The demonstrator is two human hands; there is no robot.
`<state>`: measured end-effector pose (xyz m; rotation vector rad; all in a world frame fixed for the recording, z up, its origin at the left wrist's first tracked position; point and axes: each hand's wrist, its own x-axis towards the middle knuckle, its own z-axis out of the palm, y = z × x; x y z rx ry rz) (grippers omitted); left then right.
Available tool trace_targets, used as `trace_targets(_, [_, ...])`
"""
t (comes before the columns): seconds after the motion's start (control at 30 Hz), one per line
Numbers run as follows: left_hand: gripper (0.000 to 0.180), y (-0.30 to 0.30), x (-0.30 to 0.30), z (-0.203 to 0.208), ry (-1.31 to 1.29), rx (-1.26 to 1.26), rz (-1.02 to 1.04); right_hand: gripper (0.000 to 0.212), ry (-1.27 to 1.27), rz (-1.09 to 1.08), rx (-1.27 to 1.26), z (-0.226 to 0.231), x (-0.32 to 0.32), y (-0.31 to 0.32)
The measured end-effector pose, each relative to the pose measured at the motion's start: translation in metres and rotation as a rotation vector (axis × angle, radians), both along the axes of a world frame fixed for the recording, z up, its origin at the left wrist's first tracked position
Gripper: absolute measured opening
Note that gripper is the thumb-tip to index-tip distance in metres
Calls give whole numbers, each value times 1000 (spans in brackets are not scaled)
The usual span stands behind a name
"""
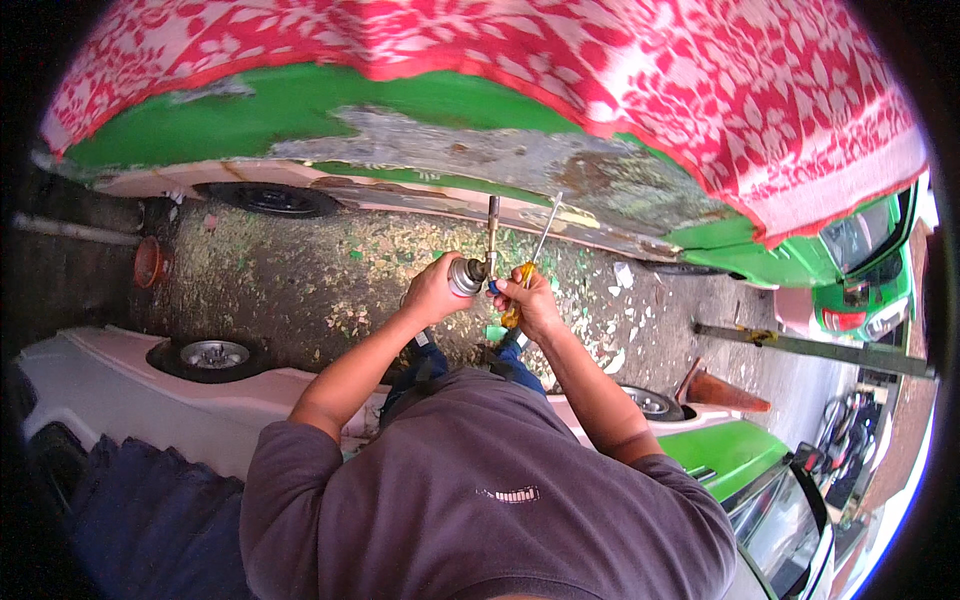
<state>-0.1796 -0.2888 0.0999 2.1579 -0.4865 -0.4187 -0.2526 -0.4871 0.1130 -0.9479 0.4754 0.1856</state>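
Note:
My left hand is wrapped round the canister of a gas torch, whose metal nozzle points away from me. My right hand grips a yellow-handled screwdriver, its thin shaft slanting up and to the right. The fingertips of that hand are also at the blue knob of the torch. I see no flame at the nozzle. Beyond both tools stands a green car body with a long stripped grey patch. A red and white floral cloth covers its upper part.
Paint flakes litter the ground between the cars. Close behind me is a pink and green car. An orange cone and a long pole are at the right, an orange bucket at the left.

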Motion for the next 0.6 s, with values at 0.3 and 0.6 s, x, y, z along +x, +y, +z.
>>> trace_targets(0.3, [76,77,7,-23,-95,-148,264,22,40,216,163,-1,47,71])
trace_targets(0.6, [76,79,20,-35,-289,-237,594,27,3,594,-127,-10,123,54])
